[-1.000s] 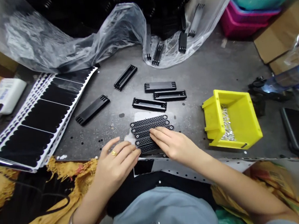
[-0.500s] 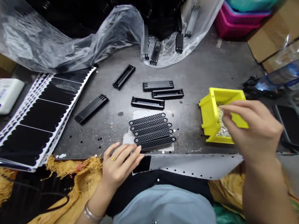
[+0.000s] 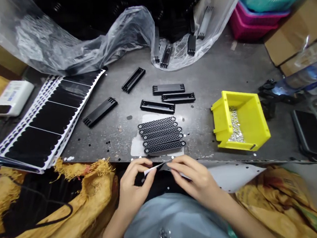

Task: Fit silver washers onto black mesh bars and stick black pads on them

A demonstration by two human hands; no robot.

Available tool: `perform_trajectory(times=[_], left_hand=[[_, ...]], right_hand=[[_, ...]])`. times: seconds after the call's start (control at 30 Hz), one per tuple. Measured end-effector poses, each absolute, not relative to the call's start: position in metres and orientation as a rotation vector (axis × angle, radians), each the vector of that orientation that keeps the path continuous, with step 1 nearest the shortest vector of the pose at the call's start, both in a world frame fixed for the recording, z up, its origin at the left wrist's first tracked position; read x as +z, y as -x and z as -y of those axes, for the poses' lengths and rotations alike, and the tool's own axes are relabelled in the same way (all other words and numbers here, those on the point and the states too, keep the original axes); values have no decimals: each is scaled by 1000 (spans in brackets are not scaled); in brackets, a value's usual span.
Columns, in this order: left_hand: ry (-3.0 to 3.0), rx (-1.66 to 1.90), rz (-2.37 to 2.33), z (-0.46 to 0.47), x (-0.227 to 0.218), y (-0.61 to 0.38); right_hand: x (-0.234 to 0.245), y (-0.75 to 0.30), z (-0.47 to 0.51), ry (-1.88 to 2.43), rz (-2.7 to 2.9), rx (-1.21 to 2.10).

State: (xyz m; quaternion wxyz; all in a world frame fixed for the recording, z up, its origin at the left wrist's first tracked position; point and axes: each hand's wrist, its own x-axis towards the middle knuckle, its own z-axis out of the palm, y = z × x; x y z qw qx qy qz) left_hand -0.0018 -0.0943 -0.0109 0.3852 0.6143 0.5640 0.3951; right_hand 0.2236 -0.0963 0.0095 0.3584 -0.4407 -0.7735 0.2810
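Observation:
At the table's front edge, my left hand (image 3: 135,183) pinches the end of a white sticker sheet (image 3: 231,173) that runs off to the right across my lap. My right hand (image 3: 194,177) meets it from the other side, thumb and fingertips closed on the edge of a black sticker (image 3: 161,166), which lifts at an angle between both hands. How far it is off its backing I cannot tell. Just beyond the fingers, several black lattice-faced strips (image 3: 162,136) lie side by side in a stack-like row, with small metal pieces in their ends.
Loose black plastic bars (image 3: 157,107) lie behind the row. A yellow bin (image 3: 254,121) with small metal pieces stands right, near a phone (image 3: 313,134). Black sticker sheets (image 3: 44,124) are piled left. A clear plastic bag (image 3: 127,28) of black bars fills the back.
My right hand has left the yellow bin and come to the front middle. My left hand has moved from beside the lattice strips onto the sticker sheet, whose end is now lifted.

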Motion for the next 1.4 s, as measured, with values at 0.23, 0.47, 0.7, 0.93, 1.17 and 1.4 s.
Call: perform_trajectory(times=[0.23, 0.47, 0.7, 0.93, 1.17, 1.4], left_hand=[[-725, 968, -1199, 104, -5, -16], [-823, 1115, -1439, 104, -16, -21], [-1431, 942, -1510, 94, -27, 27], [-1192, 993, -1602, 71, -12, 14], [-1181, 939, -1544, 65, -10, 10], [-1128, 896, -1528, 56, -6, 5]], right_hand=[[-12, -205, 93, 1089, 1874, 723], [2, -212, 109, 1047, 1758, 873], [34, -249, 90, 1133, 1389, 1195], [15, -205, 37, 1025, 2281, 487], [7, -195, 22, 977, 2228, 672], [11, -190, 20, 1033, 2252, 658]])
